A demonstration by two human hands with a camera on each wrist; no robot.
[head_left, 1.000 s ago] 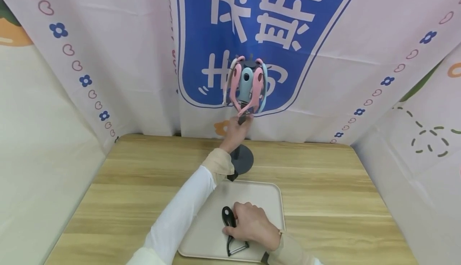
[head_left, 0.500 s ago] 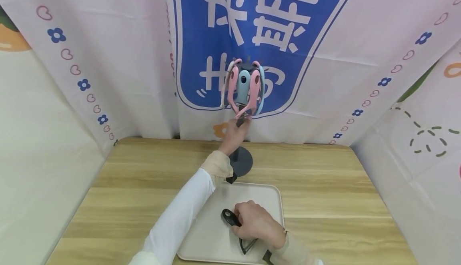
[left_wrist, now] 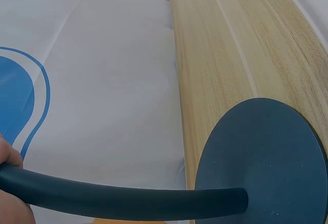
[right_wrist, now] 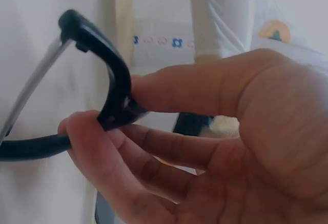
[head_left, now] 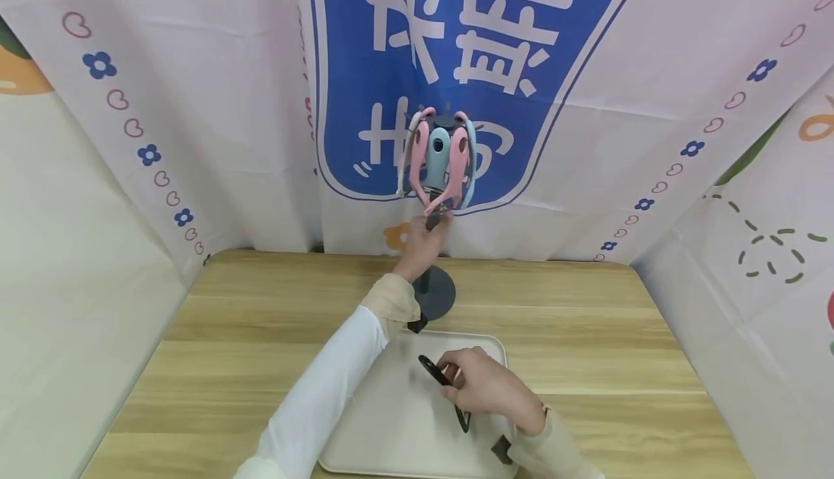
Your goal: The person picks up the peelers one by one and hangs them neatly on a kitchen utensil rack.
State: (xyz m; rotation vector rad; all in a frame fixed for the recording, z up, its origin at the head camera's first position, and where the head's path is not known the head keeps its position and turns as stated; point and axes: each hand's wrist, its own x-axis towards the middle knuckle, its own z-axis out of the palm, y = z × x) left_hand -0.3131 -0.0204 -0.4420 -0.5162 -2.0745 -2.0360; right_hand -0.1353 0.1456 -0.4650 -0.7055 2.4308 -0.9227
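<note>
My right hand (head_left: 485, 385) pinches a black Y-shaped peeler (head_left: 433, 369) between thumb and fingers, over the pale tray (head_left: 384, 432). In the right wrist view the peeler's forked head (right_wrist: 117, 67) and metal blade (right_wrist: 33, 88) show at the thumb and fingertips. Farther back, my left hand (head_left: 423, 246) grips the dark pole of a utensil stand just under its top. Pink and light blue utensils (head_left: 439, 160) hang around that top. The left wrist view shows the pole (left_wrist: 128, 201) running from the fingers to the round base (left_wrist: 261, 147).
The stand's base is on the wooden table (head_left: 573, 341) behind the tray. A white curtain (head_left: 260, 139) with a large blue printed sign (head_left: 423, 45) hangs at the table's back edge. White side walls flank the table.
My right hand has lifted the peeler, turned it and moved it slightly right and away from me. The left hand keeps its grip on the stand's pole.
</note>
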